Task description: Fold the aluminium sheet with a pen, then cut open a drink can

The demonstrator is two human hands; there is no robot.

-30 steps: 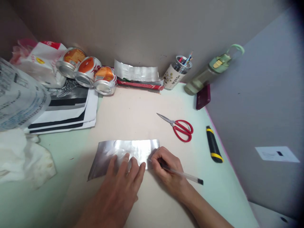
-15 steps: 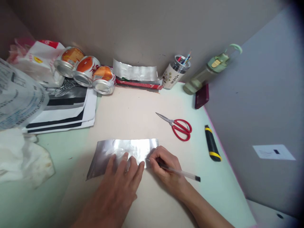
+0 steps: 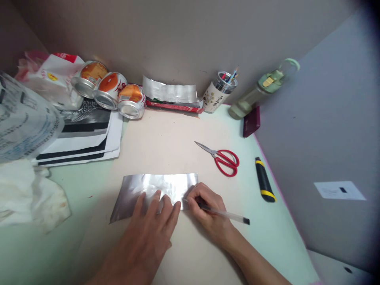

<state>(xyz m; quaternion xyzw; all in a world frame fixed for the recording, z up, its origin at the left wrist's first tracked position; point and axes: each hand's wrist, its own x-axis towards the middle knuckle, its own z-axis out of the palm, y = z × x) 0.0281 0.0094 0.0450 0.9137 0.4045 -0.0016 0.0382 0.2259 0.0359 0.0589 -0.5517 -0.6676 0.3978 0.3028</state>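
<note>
A shiny silver metal sheet (image 3: 166,182) lies flat on pale paper (image 3: 154,146) in front of me. My left hand (image 3: 152,225) rests on its lower edge, fingers spread and pressing it down. At the sheet's right end, my right hand (image 3: 208,206) grips a pen (image 3: 231,215) with a clear barrel and black end cap. The pen's tip points at the sheet's right part and is mostly hidden by my fingers, so contact cannot be made out. Red-handled scissors (image 3: 221,158) lie beyond my right hand.
A black and yellow utility knife (image 3: 265,180) lies at the right. Along the back are cut cans (image 3: 132,101), curved metal sheets (image 3: 169,91), a pen holder (image 3: 218,93) and a green bottle (image 3: 255,93). Printed papers (image 3: 83,146) and a white cloth (image 3: 35,198) are at left.
The view has shifted very slightly. Both hands, the sheet and the pen stay in nearly the same places.
</note>
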